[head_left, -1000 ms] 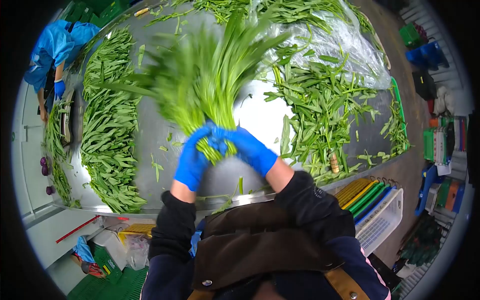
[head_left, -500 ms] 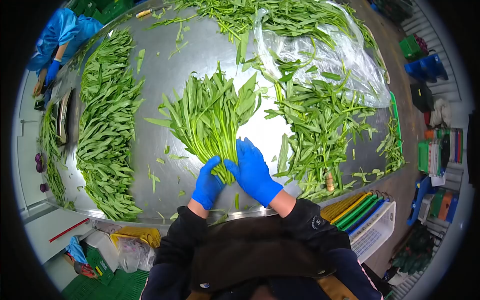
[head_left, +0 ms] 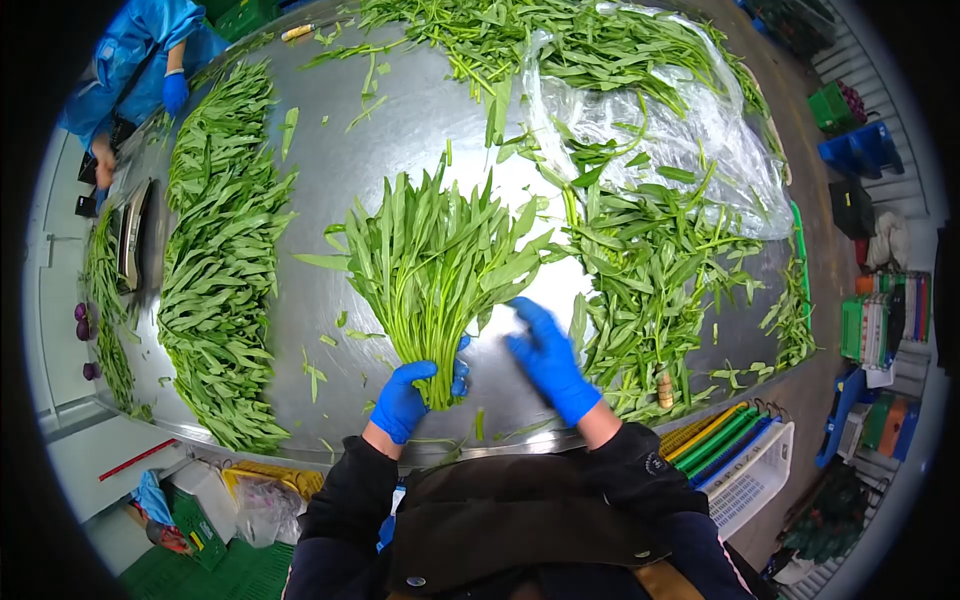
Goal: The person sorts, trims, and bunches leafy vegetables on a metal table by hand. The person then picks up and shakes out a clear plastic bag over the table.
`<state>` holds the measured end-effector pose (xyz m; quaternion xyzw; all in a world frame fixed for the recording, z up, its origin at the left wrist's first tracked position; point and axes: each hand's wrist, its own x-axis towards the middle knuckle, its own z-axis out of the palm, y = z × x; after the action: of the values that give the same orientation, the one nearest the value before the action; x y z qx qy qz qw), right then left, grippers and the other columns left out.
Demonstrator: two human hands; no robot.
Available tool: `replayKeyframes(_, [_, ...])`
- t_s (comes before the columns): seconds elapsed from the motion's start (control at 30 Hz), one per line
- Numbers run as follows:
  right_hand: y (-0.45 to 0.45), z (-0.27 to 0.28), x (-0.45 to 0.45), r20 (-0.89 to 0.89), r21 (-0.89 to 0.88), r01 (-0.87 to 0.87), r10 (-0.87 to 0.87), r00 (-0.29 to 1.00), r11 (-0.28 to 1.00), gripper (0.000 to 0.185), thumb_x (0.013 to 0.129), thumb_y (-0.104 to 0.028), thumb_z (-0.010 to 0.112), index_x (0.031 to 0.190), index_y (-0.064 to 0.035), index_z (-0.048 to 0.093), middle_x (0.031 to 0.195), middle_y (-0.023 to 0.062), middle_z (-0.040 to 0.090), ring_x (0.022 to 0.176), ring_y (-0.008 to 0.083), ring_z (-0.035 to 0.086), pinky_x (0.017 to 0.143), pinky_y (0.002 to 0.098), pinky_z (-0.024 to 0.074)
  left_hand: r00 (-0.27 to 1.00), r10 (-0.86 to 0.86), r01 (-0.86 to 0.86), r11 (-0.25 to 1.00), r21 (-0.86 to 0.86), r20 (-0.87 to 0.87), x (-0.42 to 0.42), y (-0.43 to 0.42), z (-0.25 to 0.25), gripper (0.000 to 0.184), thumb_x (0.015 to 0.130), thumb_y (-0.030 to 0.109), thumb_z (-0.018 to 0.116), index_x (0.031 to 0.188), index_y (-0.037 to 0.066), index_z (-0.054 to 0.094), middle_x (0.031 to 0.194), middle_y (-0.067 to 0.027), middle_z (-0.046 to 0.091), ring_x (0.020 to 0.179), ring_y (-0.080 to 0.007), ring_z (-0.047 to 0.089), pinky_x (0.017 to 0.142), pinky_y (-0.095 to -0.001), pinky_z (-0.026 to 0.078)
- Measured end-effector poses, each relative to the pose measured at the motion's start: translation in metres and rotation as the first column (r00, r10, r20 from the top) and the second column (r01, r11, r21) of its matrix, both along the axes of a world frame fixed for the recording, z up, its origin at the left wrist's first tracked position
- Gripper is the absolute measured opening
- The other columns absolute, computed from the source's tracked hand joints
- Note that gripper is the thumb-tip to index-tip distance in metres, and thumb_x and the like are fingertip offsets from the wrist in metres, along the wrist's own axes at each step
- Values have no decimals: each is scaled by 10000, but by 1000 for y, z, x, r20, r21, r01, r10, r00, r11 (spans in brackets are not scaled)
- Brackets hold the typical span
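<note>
Stems [head_left: 432, 365] are partly hiding the left hand [head_left: 401, 404] gripping the green bunch [head_left: 432, 285], seemingly just above the table [head_left: 320, 190]. Its leaves [head_left: 420, 225] are fanning wide; the open right hand [head_left: 550, 368] is hovering alongside.

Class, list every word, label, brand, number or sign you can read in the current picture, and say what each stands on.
No text can be read with certainty.
White crate: a row of dark characters, too blurred to read.
Green crate at lower left: pale lettering, too small to read.
Right sleeve: a small pale mark, unreadable.
</note>
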<state>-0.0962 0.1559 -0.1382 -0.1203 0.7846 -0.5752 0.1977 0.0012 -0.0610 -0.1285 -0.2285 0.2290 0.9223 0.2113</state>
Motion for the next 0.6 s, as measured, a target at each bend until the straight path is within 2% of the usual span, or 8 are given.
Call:
replayKeyframes(0.07, [16,15,-28,-420,341,271,-113,901,900,427,880,-101,598,1296,-82,503,1290,145,526,1132,299,557,967,357,443,1000,10,-12,998,59,21,3,-1,-1,658,743,202,613,1332,-35,440,1006,-170,627,825,-299,594,811,-389,476])
replayKeyframes(0.1, [15,25,-33,-424,341,277,-116,898,898,427,880,-101,598,1296,-82,503,1290,145,526,1132,299,557,967,357,443,1000,6,-7,998,60,17,0,0,-2,658,743,202,613,1332,-35,440,1006,-170,627,825,-299,594,811,-389,476])
replayKeyframes(0.27, [-24,63,-8,-530,72,-180,190,827,981,351,868,-66,571,1217,-84,591,1226,146,578,1071,337,577,923,379,469,994,-21,18,999,-27,-107,3,5,-11,678,720,198,615,1329,-36,431,1020,-147,609,812,-260,597,832,-416,474])
replayKeyframes(0.3, [-36,60,5,-522,116,-257,279,806,959,351,869,-70,579,1219,-87,589,1232,144,575,1058,321,588,921,370,472,994,-26,23,999,-27,-105,6,6,-10,678,720,198,615,1329,-36,431,1020,-147,609,812,-260,597,832,-416,474])
replayKeyframes(0.37, [-41,50,13,-512,161,-329,363,779,931,351,871,-73,586,1222,-89,588,1239,142,572,1046,305,599,919,362,474,993,88,-51,924,-379,82,12,7,-8,664,688,165,633,1295,-39,458,951,-130,615,764,-250,592,806,-419,471])
replayKeyframes(0.43, [-40,42,12,-185,-154,-371,342,921,916,314,884,-81,594,1197,-95,611,1178,116,610,1030,255,613,925,341,472,1000,18,-15,961,-275,8,18,-2,-15,661,670,152,641,1279,-40,467,907,-122,612,730,-245,587,789,-417,470])
replayKeyframes(0.53, [-31,40,-32,-37,-210,-66,59,998,976,227,906,-96,584,1117,-84,666,1030,78,667,942,159,626,854,301,492,996,-68,58,983,-171,-52,27,-9,-11,664,642,136,657,1257,-39,479,829,-110,603,669,-236,574,762,-410,468])
replayKeyframes(0.6, [-32,53,-94,-85,-18,146,-147,986,989,243,897,-150,600,1124,-95,663,1036,68,663,900,139,618,793,286,490,995,-98,91,980,-176,-32,26,-10,-6,669,631,135,664,1251,-37,482,795,-106,596,642,-233,567,751,-404,467])
